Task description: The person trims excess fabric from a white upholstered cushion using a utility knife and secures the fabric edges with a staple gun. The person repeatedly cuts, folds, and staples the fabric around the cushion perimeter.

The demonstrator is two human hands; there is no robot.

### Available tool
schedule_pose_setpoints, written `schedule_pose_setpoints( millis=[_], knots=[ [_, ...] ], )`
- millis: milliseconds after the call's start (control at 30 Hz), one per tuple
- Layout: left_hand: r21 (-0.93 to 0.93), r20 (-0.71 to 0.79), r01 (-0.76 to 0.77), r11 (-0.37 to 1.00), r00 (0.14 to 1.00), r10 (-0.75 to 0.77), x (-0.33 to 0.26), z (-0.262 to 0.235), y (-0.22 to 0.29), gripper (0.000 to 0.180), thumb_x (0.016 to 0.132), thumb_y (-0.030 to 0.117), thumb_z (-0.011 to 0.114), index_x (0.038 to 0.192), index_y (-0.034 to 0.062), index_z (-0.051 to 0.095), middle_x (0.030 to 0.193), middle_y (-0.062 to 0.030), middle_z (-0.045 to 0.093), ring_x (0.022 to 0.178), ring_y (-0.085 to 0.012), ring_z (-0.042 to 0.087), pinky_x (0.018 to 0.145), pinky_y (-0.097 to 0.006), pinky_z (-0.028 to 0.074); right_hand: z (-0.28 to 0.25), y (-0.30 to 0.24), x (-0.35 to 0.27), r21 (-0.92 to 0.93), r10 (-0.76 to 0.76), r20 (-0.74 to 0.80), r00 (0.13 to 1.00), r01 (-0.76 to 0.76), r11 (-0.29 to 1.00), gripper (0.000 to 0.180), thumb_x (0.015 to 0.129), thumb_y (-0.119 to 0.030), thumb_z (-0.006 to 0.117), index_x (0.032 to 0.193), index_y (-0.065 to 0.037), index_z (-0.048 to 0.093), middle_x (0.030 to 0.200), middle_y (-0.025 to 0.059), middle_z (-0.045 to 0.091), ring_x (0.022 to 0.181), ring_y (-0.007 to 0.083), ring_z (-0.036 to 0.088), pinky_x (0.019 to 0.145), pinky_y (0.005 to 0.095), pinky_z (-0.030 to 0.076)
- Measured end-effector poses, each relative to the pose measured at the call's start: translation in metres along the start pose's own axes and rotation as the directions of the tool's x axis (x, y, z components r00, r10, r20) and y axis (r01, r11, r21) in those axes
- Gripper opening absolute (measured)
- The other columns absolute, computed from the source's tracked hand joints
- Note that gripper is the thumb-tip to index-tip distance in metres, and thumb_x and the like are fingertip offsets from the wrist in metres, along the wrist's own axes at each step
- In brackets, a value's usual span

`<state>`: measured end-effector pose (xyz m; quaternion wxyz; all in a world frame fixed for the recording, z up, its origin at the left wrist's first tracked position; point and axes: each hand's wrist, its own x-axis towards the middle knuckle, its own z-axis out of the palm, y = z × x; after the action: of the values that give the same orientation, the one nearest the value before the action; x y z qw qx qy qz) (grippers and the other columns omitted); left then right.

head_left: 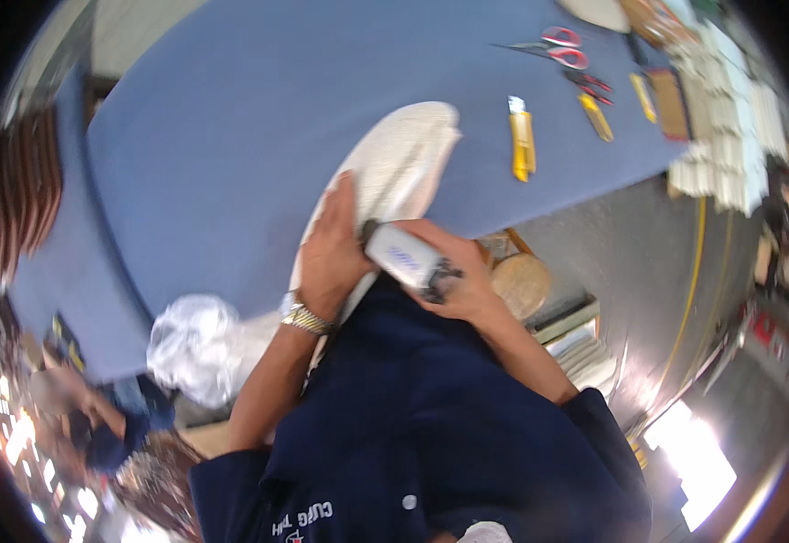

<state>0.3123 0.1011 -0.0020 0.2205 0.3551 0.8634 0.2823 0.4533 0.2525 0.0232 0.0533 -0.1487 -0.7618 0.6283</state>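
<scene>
A long off-white padded fabric piece (403, 158) with a rounded far end lies across the near edge of the blue table. My left hand (331, 249) rests on its left side, fingers stretched out along the fabric, a metal watch on the wrist. My right hand (462, 276) is closed round a white, block-shaped hand tool (403, 257) with dark ends. The tool's dark front end is beside my left thumb, over the near part of the piece. Motion blur hides the tool's exact kind.
On the blue table (231, 118) lie red-handled scissors (564, 50), a yellow cutter knife (522, 145), another yellow cutter (595, 118) and red-handled pliers (589, 84). A white plastic bundle (197, 348) sits at the left edge. White stacks (720, 118) stand far right; another person (109, 425) is lower left.
</scene>
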Motion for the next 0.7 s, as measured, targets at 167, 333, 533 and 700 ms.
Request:
schedule_pose_setpoints(
  millis=[167,333,533,700],
  knots=[
    [-0.132,0.027,-0.055,0.990,0.998,0.059,0.015,-0.003,-0.018,0.080,0.089,0.022,0.077,0.157,0.0027,0.040,0.131,-0.0312,0.065,0.109,-0.0344,0.072,0.089,-0.043,0.058,0.007,0.001,0.002,-0.114,-0.161,-0.147,0.976,0.145,0.983,0.080,0.057,-0.011,0.083,0.133,-0.002,0.064,0.126,0.0220,0.067,0.120,0.0423,0.063,0.104,0.0451,0.051],
    [-0.052,-0.024,-0.256,0.965,0.967,0.255,0.043,-0.016,0.017,0.079,0.086,0.016,0.076,0.153,-0.0034,0.040,0.119,-0.0285,0.070,0.106,-0.0480,0.069,0.087,-0.048,0.056,0.009,-0.014,0.013,-0.191,-0.070,-0.329,0.942,0.006,0.982,0.056,0.066,-0.013,0.082,0.120,-0.004,0.068,0.112,0.0194,0.072,0.107,0.0420,0.067,0.091,0.0481,0.055],
    [-0.623,0.307,-0.089,0.777,0.886,0.348,0.041,-0.039,-0.039,0.076,0.101,0.031,0.063,0.163,0.0026,0.029,0.170,-0.0159,0.028,0.156,-0.0301,0.028,0.126,-0.040,0.025,0.006,-0.005,0.005,-0.232,-0.009,-0.270,0.963,-0.056,0.971,0.057,0.075,-0.015,0.080,0.130,-0.005,0.066,0.116,0.0176,0.074,0.105,0.0372,0.071,0.092,0.0408,0.057],
    [-0.779,0.409,0.254,0.574,0.899,0.157,0.061,0.001,-0.118,0.068,0.110,0.047,0.043,0.165,0.0099,0.026,0.167,-0.0135,0.034,0.150,-0.0263,0.038,0.123,-0.040,0.032,0.017,-0.005,0.012,-0.244,-0.042,-0.265,0.963,-0.025,0.969,0.060,0.075,-0.014,0.080,0.133,-0.006,0.065,0.117,0.0172,0.074,0.106,0.0350,0.072,0.094,0.0400,0.057]
  ],
)
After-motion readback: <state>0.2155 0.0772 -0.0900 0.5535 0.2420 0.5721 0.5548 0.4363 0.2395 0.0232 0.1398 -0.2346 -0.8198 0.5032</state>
